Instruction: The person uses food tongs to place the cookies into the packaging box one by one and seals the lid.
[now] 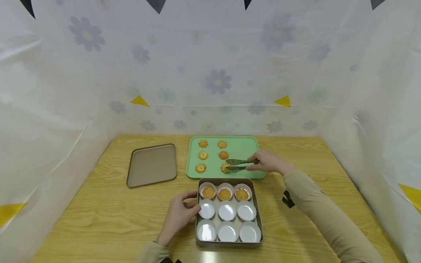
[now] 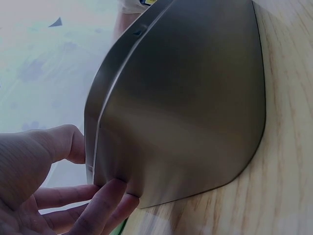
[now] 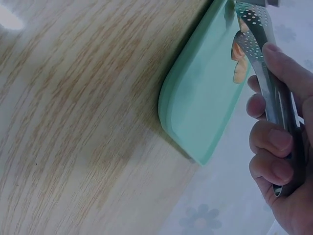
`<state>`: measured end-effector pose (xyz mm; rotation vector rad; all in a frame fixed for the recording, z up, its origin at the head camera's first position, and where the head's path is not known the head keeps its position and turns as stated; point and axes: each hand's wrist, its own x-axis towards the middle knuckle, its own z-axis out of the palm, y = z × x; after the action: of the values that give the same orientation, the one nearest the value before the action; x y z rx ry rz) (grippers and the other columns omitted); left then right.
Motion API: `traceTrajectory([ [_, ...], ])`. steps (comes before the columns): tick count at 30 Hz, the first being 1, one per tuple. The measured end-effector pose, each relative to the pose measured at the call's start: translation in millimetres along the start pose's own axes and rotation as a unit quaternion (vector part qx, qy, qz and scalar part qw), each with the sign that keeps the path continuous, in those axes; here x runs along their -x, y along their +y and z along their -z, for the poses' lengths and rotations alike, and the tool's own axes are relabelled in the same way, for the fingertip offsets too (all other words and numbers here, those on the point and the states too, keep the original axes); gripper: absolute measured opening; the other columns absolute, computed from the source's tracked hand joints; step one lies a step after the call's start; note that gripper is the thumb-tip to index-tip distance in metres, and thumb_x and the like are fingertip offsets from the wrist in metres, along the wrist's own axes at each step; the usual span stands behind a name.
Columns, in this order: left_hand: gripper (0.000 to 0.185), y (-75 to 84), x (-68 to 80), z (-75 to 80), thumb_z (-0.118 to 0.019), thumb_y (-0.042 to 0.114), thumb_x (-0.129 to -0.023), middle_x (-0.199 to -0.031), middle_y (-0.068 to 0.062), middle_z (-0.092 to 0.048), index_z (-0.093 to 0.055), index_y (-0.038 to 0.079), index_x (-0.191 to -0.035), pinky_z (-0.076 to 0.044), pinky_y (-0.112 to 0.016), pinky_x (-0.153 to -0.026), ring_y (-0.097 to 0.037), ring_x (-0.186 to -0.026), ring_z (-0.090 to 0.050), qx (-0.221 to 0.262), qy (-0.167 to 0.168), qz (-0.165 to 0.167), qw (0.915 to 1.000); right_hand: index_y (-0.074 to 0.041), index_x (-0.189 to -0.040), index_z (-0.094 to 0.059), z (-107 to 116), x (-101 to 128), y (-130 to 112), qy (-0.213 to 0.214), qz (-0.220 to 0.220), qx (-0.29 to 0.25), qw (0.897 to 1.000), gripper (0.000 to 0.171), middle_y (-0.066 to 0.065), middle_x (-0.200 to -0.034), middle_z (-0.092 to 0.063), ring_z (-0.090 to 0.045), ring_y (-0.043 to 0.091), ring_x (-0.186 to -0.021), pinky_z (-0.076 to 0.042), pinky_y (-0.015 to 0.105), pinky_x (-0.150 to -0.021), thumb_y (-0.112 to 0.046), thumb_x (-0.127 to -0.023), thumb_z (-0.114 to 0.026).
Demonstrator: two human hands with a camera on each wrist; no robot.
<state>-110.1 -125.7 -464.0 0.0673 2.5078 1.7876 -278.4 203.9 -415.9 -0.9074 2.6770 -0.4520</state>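
My left hand pinches the left wall of a deep metal baking pan, thumb at the rim and fingers against the outer side. Inside the pan sit rows of white paper cups; the far row holds three cookies, and the other two rows of cups are empty. Perforated metal tongs are held in my right hand over a green tray. Their tips stand apart, close over a cookie at the tray's near side, partly covering it.
Several more cookies lie in two columns on the green tray's left half and middle. A shallow brown metal tray rests to the left on the wooden table. A flowered white sheet encloses the table's back and sides.
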Motion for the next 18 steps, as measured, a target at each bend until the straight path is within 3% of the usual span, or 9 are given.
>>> traceTrajectory([
  [4,0.044,-0.6,-0.8,0.4,-0.069,0.001,-0.078,-0.121,-0.030,-0.069,-0.066,-0.007,-0.121,-0.060,-0.021,-0.066,-0.031,-0.089,-0.077,-0.007,0.003,0.001,1.0000,0.001,-0.125,-0.069,-0.4,-0.1,0.5,-0.007,-0.006,-0.002,1.000,0.048,0.017,-0.118,-0.073,-0.069,0.016,-0.088,-0.060,0.036,-0.078,-0.035,-0.093,-0.069],
  [8,0.044,-1.2,-1.1,-0.1,-0.069,0.000,-0.078,-0.121,-0.030,-0.069,-0.066,-0.008,-0.121,-0.061,-0.022,-0.067,-0.032,-0.090,-0.077,-0.008,0.004,-0.002,1.0000,-0.002,-0.124,-0.070,-0.6,-1.2,0.1,-0.025,-0.014,-0.001,1.000,0.045,0.007,-0.093,-0.073,-0.055,0.009,-0.070,-0.047,0.027,-0.062,-0.035,-0.093,-0.070],
  [11,0.043,-1.4,-1.3,-0.3,-0.069,0.000,-0.078,-0.120,-0.030,-0.069,-0.066,-0.008,-0.120,-0.061,-0.021,-0.066,-0.032,-0.090,-0.077,-0.007,0.006,0.000,1.0000,-0.004,-0.126,-0.069,-0.8,-2.0,-1.5,-0.038,-0.017,-0.001,0.999,0.047,0.000,-0.079,-0.066,-0.045,0.010,-0.063,-0.038,0.025,-0.058,-0.036,-0.093,-0.070],
  [18,0.043,1.1,0.0,-0.9,-0.070,-0.001,-0.077,-0.120,-0.028,-0.070,-0.067,-0.007,-0.120,-0.060,-0.020,-0.065,-0.030,-0.089,-0.077,-0.002,0.011,0.005,0.9999,-0.005,-0.133,-0.065,-2.5,-4.6,-3.8,-0.040,-0.018,0.011,0.999,0.053,-0.003,-0.083,-0.066,-0.047,0.009,-0.066,-0.039,0.025,-0.060,-0.041,-0.093,-0.068],
])
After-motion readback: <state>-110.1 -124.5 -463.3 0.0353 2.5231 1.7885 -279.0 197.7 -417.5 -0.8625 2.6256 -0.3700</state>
